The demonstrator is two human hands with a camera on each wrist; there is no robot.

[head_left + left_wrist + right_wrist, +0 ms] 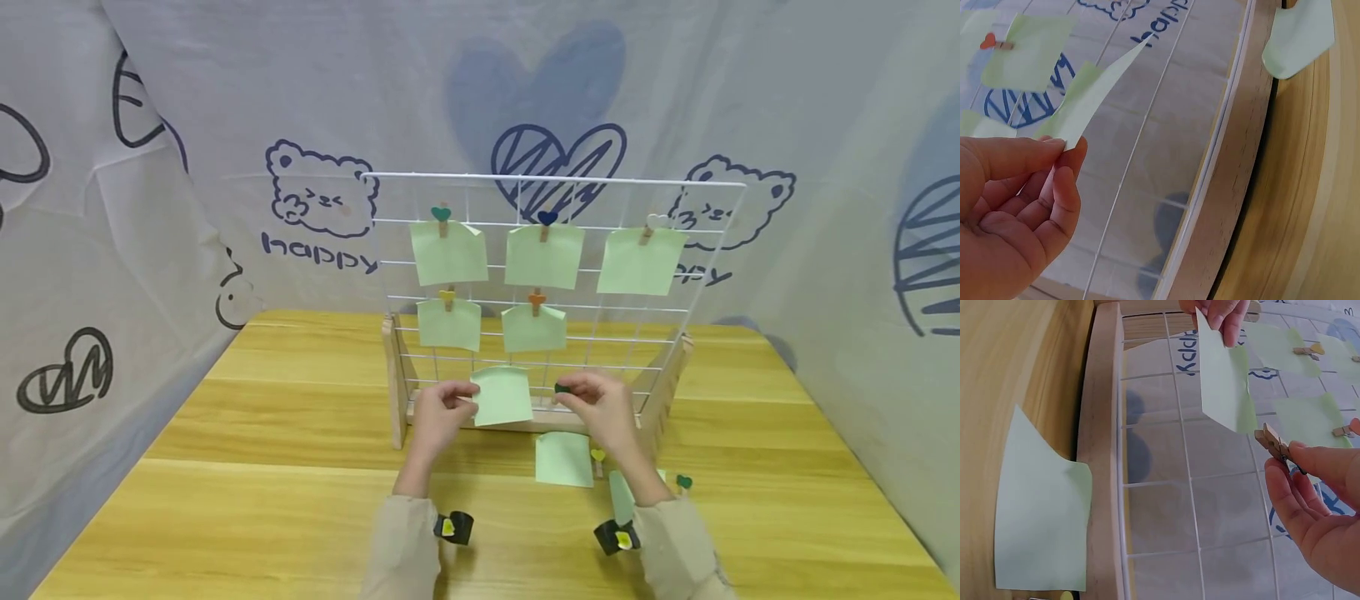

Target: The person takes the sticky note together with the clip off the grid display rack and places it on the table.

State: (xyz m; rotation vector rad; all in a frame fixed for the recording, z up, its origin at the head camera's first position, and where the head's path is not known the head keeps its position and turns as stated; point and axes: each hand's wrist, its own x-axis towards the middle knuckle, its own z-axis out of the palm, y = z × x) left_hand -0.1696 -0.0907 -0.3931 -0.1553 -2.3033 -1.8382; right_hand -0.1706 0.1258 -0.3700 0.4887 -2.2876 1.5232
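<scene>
From the head camera, the left hand [438, 414] pinches the edge of a green note [502, 395] and holds it up against the lower part of the wire grid [716, 250], while the right hand [604, 408] pinches a small peg [562, 388] just right of that note. Five more notes hang pegged on the grid above, and a loose note [564, 458] lies on the table [262, 467] near the right wrist. In the left wrist view, the thumb and curled fingers [1063, 187] nip one corner of the note [1094, 97], which sticks out edge-on before the grid wires [1141, 134]; the wooden frame [1235, 181] runs beside it. In the right wrist view, the right hand [1313, 500] has its thumb and forefinger closed on the wooden peg [1274, 444], the other fingers loosely bent; the peg sits touching or just beside the note's [1225, 384] lower corner, and I cannot tell whether its jaws are parted.
</scene>
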